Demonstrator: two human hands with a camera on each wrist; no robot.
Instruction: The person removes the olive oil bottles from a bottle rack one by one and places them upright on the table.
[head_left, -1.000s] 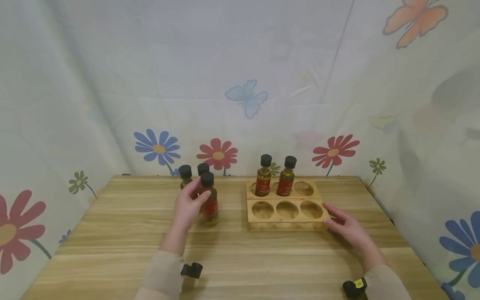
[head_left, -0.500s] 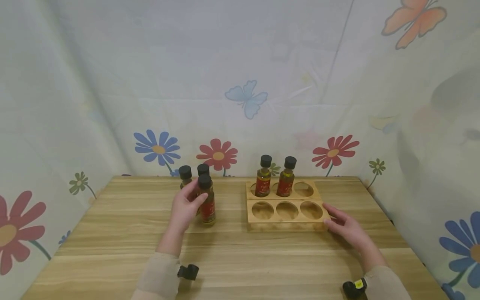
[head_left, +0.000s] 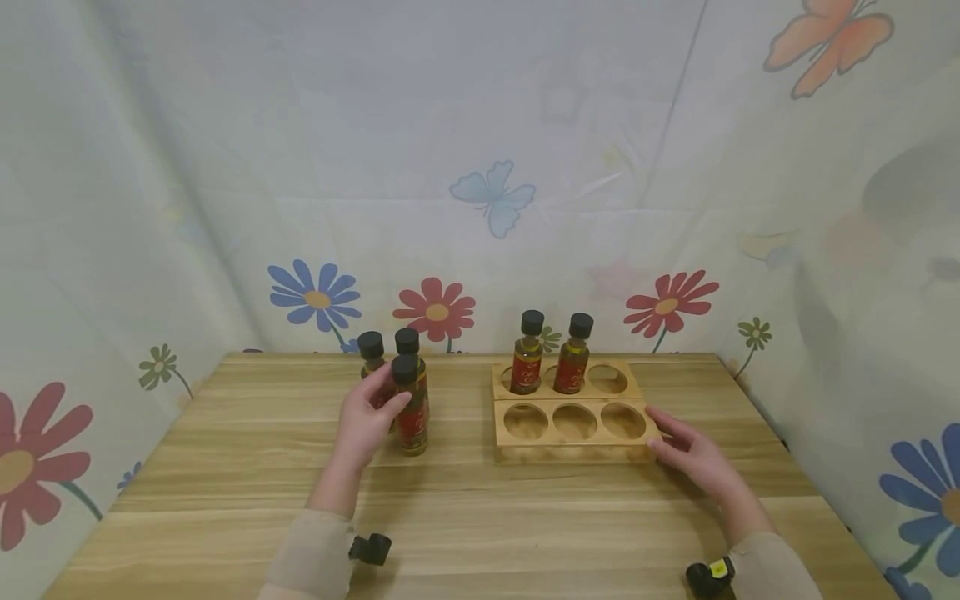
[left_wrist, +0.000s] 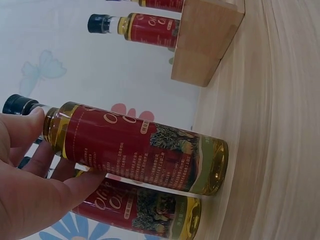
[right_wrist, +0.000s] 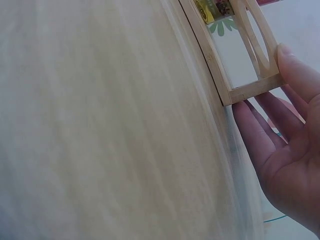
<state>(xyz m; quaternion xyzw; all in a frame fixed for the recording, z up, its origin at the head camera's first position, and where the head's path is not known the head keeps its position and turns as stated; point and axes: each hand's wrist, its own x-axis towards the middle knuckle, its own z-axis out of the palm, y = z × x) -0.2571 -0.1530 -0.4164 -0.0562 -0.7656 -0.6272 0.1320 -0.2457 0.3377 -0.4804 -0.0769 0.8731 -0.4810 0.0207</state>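
Note:
My left hand [head_left: 365, 417] pinches the neck of an olive oil bottle [head_left: 412, 421], just under its black cap. In the left wrist view the bottle [left_wrist: 135, 145] has a red label and golden oil, its base close to the tabletop. Two similar bottles stand behind it: one at the left [head_left: 371, 346], partly hidden by my hand, and one farther back [head_left: 408, 343]. My right hand [head_left: 693, 454] holds the right end of a two-tier wooden rack [head_left: 573, 451]; in the right wrist view the thumb is at the upper edge and fingertips are at the lower corner.
Two more oil bottles, a left one [head_left: 527, 362] and a right one [head_left: 572, 362], stand in the rack's back row. That row's right hole and the front row's holes hold nothing. A flower-printed cloth [head_left: 495, 108] hangs behind the wooden table [head_left: 480, 517].
My left hand has moved left and a little nearer with the bottle, which now overlaps the bottle behind it more. My right hand and the rack have stayed in place.

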